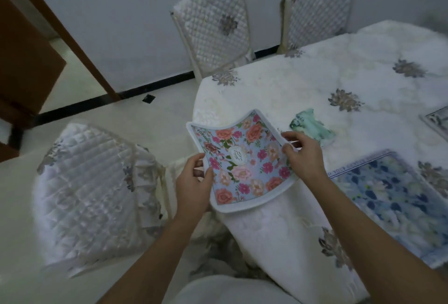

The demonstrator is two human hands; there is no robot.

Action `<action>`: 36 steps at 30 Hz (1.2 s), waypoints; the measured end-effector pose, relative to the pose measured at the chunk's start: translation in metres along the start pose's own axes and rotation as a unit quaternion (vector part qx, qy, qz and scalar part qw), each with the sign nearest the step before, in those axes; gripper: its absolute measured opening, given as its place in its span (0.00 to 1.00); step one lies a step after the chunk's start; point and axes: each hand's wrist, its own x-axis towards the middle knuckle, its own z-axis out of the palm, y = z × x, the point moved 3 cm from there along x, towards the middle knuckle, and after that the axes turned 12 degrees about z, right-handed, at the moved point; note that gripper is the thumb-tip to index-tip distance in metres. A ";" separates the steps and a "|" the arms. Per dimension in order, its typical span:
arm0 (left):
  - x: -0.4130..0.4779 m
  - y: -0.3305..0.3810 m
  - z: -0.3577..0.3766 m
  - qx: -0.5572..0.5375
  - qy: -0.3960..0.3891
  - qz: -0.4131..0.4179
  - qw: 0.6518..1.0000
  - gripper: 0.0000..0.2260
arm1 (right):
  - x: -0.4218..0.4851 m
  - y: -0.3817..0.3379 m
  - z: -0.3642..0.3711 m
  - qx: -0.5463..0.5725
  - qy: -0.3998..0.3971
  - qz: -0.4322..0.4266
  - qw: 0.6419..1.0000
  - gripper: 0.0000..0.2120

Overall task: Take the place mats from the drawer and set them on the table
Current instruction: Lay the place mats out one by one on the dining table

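- Both forearms reach up from the bottom of the view toward the table (pixel 315 80) corner, with the left hand (pixel 194 182) and right hand (pixel 303 155) roughly level.
- Left fingers (pixel 197 164) pinch the floral place mat (pixel 242 160) at its left edge, thumb on top; right fingers (pixel 293 135) clamp its right edge.
- Held so, the mat bows, far corners curling up, over the table's near corner; whether it touches the cloth I cannot tell.
- One blue place mat (pixel 392 197) lies flat on the table just to the right, and another mat (pixel 436 121) shows at the frame's right edge.
- Judged step: laying this mat. Next it needs lowering flat, squared inside the table edge, then letting go.
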 end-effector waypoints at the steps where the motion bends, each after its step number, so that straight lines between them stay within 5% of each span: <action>1: 0.010 -0.005 0.004 0.003 -0.019 0.005 1.000 0.13 | 0.004 0.003 0.001 -0.005 0.010 0.010 1.000 0.12; 14: 0.067 -0.118 -0.001 0.115 -0.286 -0.018 0.951 0.16 | -0.023 0.108 0.044 -0.021 0.054 0.262 0.963 0.20; 24: 0.159 -0.115 0.017 0.223 -0.346 0.182 0.893 0.19 | -0.090 0.110 0.059 0.043 0.201 0.340 0.918 0.19; 31: 0.208 -0.102 0.084 0.211 -0.443 0.270 0.828 0.21 | -0.121 0.086 0.083 0.129 0.186 0.363 0.904 0.17; 36: 0.218 -0.109 0.108 0.245 -0.445 0.318 0.801 0.23 | -0.129 0.080 0.099 0.190 0.183 0.387 0.884 0.17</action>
